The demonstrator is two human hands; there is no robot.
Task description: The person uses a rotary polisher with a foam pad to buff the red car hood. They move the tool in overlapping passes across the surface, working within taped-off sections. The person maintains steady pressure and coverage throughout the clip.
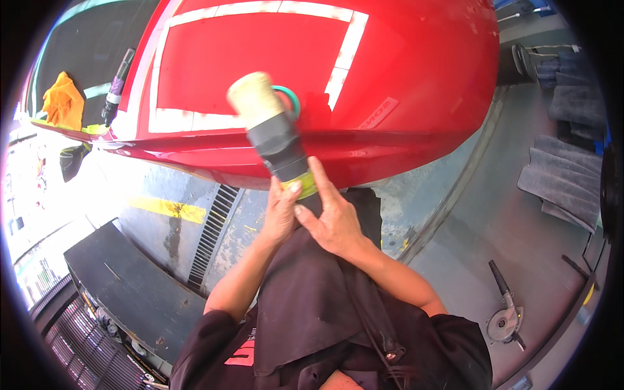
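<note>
A blurred, roughly cylindrical thing [276,140] stands out ahead of me over the edge of a glossy red car panel [416,84]. Its far end is pale yellow, its middle is black, and its near end is lime green; motion smear hides its exact kind. Curled at the lime-green end is my left hand [281,211]. From the other side my right hand [335,221] grips the same end, its index finger stretched along the side and its thumb near my left fingers. Partly behind the cylinder, a teal ring [288,101] shows against the red panel.
An orange cloth [64,101] and a black-and-purple bottle-like object [117,88] lie by the car glass at left. A dark cabinet [133,289] stands lower left, near a floor grate [214,234]. At right are a blower [506,318] and hanging grey cloths [562,182].
</note>
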